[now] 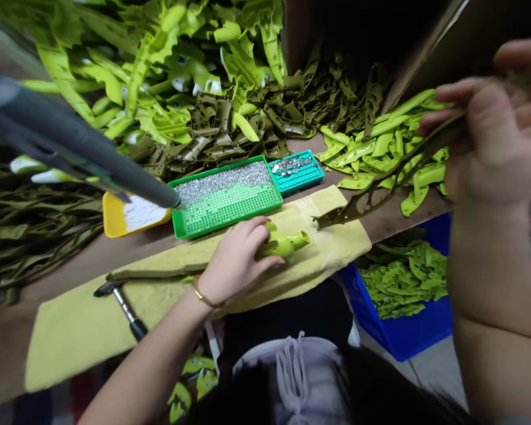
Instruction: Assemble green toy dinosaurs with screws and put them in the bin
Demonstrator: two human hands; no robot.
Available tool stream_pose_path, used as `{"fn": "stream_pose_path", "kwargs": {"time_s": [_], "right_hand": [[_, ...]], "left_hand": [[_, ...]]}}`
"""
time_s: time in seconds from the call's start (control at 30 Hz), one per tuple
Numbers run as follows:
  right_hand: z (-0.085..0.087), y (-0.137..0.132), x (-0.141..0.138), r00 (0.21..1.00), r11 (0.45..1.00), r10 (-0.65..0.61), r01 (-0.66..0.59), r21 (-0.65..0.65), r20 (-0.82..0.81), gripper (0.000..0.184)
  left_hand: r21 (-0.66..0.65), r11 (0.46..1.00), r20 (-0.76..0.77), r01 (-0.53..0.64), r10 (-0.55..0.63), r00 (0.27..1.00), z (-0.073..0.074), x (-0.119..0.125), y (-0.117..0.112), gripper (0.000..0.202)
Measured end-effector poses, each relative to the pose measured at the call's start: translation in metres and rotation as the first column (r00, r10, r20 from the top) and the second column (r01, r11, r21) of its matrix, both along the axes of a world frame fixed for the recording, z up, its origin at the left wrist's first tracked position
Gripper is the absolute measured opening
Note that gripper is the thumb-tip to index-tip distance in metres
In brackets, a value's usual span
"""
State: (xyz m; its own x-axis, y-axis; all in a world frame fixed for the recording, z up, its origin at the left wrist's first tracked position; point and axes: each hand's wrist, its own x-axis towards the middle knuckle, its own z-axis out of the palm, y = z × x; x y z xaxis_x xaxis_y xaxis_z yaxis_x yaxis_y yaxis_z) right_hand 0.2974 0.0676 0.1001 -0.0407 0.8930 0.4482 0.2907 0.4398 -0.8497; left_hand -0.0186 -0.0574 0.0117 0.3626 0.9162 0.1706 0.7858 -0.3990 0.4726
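Observation:
My left hand [234,260], with a thin gold bracelet [202,296] on its wrist, rests over a lime green moulded piece [285,243] and grips it against a yellow cloth [88,336]. Part of that piece is hidden under my fingers. At the right, my right hand [482,130] is raised and pinches a long olive green strip [380,177], which hangs down to the left over the table. A small hammer [124,304] lies on the cloth, left of my left hand.
A green tray of silver studs [225,198], a teal tray [295,171] and a yellow tray [130,215] stand beyond the cloth. Heaps of lime and olive pieces [230,118] fill the back. A grey tube [79,141] crosses the upper left. A blue crate [396,298] sits below the table edge.

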Motion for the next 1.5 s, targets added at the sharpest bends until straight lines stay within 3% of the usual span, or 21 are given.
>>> {"fn": "stream_pose_path", "kwargs": {"time_s": [0.03, 0.1, 0.17, 0.2, 0.27, 0.37, 0.47, 0.53, 0.7, 0.9, 1.13, 1.2, 1.27, 1.4, 1.5], "right_hand": [[-0.021, -0.008, -0.007, 0.988, 0.997, 0.018, -0.006, 0.08, -0.154, 0.03], [-0.065, -0.017, -0.014, 0.938, 0.991, 0.137, -0.129, 0.045, -0.318, 0.029], [-0.102, -0.024, -0.016, 0.951, 0.943, 0.21, -0.258, -0.212, -0.225, 0.035], [-0.115, -0.027, -0.016, 0.965, 0.909, 0.225, -0.257, -0.328, -0.133, 0.035], [-0.127, -0.035, -0.022, 0.967, 0.876, 0.253, -0.219, -0.43, 0.024, 0.031], [-0.118, -0.043, -0.038, 0.917, 0.858, 0.4, -0.373, -0.354, 0.004, 0.03], [-0.104, -0.038, -0.053, 0.782, 0.73, 0.62, -0.602, -0.325, -0.055, 0.032], [-0.101, -0.029, -0.057, 0.726, 0.667, 0.68, -0.671, -0.323, -0.105, 0.034], [-0.107, -0.007, -0.057, 0.648, 0.584, 0.715, -0.76, -0.287, -0.262, 0.04], [-0.113, -0.005, -0.067, 0.672, 0.602, 0.71, -0.735, -0.312, -0.212, 0.032], [-0.122, -0.002, -0.067, 0.604, 0.516, 0.707, -0.796, -0.317, -0.367, 0.039], [-0.123, -0.005, -0.067, 0.623, 0.517, 0.686, -0.781, -0.35, -0.376, 0.036], [-0.124, -0.012, -0.071, 0.669, 0.553, 0.64, -0.742, -0.378, -0.378, 0.034], [-0.132, -0.031, -0.094, 0.753, 0.63, 0.526, -0.657, -0.413, -0.396, 0.051], [-0.138, -0.043, -0.115, 0.851, 0.745, 0.418, -0.522, -0.415, -0.319, 0.049]], "left_hand": [[0.024, 1.0, -0.002, 0.003, -0.003, 1.0, 0.005, -0.002, -0.003, 0.027], [0.06, 0.998, -0.022, -0.012, 0.013, 1.0, 0.011, -0.004, -0.007, 0.033], [0.063, 0.998, -0.081, -0.024, 0.029, 0.996, 0.013, -0.001, -0.01, 0.051], [0.064, 0.997, -0.125, -0.031, 0.039, 0.991, 0.012, 0.001, -0.009, 0.055], [0.073, 0.996, -0.205, -0.048, 0.062, 0.977, 0.011, 0.006, -0.007, 0.051], [0.068, 0.996, -0.274, -0.065, 0.082, 0.958, 0.009, 0.011, -0.002, 0.043], [0.066, 0.996, -0.29, -0.064, 0.081, 0.954, 0.009, 0.013, 0.002, 0.043], [0.06, 0.996, -0.277, -0.061, 0.075, 0.958, 0.01, 0.012, 0.004, 0.044], [0.018, 0.998, -0.232, -0.067, 0.07, 0.97, 0.011, 0.009, 0.006, 0.043], [-0.001, 0.995, -0.175, -0.103, 0.101, 0.979, 0.009, 0.008, 0.009, 0.046], [-0.03, 0.994, -0.135, -0.105, 0.1, 0.986, 0.01, 0.006, 0.008, 0.046], [-0.064, 0.992, -0.125, -0.11, 0.101, 0.987, 0.011, 0.006, 0.011, 0.047], [-0.087, 0.989, -0.118, -0.122, 0.112, 0.987, 0.011, 0.005, 0.014, 0.048], [-0.097, 0.983, -0.109, -0.158, 0.147, 0.983, 0.012, 0.004, 0.02, 0.048], [-0.108, 0.985, -0.204, -0.136, 0.112, 0.973, 0.018, 0.007, 0.025, 0.049]]}}
